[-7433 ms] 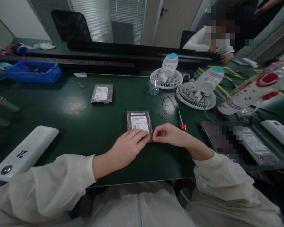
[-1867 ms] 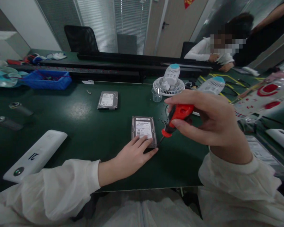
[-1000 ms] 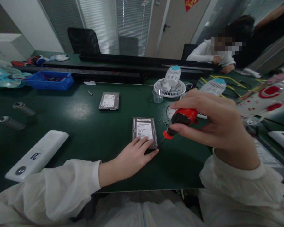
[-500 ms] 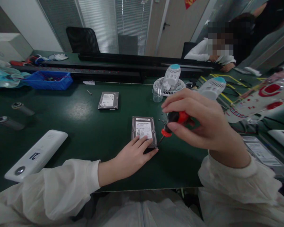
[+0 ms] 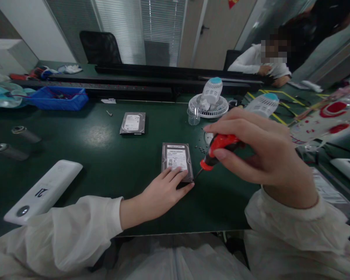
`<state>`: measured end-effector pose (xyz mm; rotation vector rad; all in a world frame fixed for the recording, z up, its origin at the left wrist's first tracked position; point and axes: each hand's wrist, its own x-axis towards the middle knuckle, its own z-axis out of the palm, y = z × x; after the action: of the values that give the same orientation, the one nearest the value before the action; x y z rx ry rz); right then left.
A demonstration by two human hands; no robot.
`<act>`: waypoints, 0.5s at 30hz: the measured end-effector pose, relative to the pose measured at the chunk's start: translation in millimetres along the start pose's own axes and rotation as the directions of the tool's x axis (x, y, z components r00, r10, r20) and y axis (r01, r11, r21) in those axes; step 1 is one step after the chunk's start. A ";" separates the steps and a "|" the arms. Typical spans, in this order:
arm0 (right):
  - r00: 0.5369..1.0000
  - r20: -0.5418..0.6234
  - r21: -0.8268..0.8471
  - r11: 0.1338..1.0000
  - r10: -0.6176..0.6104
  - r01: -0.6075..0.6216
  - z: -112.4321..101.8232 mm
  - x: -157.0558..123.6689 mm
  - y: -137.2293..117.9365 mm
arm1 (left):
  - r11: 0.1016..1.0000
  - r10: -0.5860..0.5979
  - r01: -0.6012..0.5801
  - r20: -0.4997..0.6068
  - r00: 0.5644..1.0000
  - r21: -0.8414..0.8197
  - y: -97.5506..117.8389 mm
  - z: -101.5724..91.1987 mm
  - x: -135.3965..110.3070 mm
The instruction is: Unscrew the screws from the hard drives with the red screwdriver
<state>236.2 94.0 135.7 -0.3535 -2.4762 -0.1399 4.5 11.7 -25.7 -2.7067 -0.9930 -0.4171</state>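
Observation:
A hard drive (image 5: 176,153) with a white label lies flat on the green table. My left hand (image 5: 163,192) rests on its near end, fingers stretched out over the label and the near right corner. In my right hand (image 5: 256,151) is a red and black screwdriver (image 5: 211,157), held by the handle between thumb and fingers. The screwdriver slants down to the left, and its tip is at the near right corner of the drive. Whether the tip sits in a screw is too small to tell. Several small screws (image 5: 203,150) lie right of the drive.
Farther back lies a second hard drive (image 5: 133,123). A clear cup (image 5: 194,116) and a white fan (image 5: 212,97) stand behind the screws. At left are a white power bank (image 5: 43,192), metal cylinders (image 5: 10,151) and a blue bin (image 5: 60,99). A co-worker (image 5: 251,60) sits across at right.
The screwdriver handle has turned in my right hand, showing more red, and the hand has shifted slightly right. My left hand stays on the hard drive.

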 end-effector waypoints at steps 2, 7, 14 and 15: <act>1.000 0.021 0.102 0.995 0.006 -0.008 -1.4 0.4 -1.2 | 1.000 -0.001 0.001 0.004 1.000 0.004 0.0 0.6 -0.4; 0.998 -0.054 0.085 0.996 0.033 -0.029 1.8 -0.9 1.5 | 1.000 -0.002 0.002 0.001 1.000 0.000 -0.1 1.1 -0.7; 0.999 0.049 0.087 0.996 -0.014 0.009 2.5 2.5 3.8 | 1.000 0.008 -0.008 -0.025 1.000 0.017 -0.2 0.3 0.2; 0.999 0.045 0.133 0.991 -0.018 0.012 2.9 2.8 3.9 | 1.000 0.009 -0.008 -0.027 1.000 0.017 -0.3 0.3 0.2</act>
<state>233.5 98.8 135.2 -0.2844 -2.5178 0.0271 4.5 12.1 -25.8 -2.6824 -0.9731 -0.4400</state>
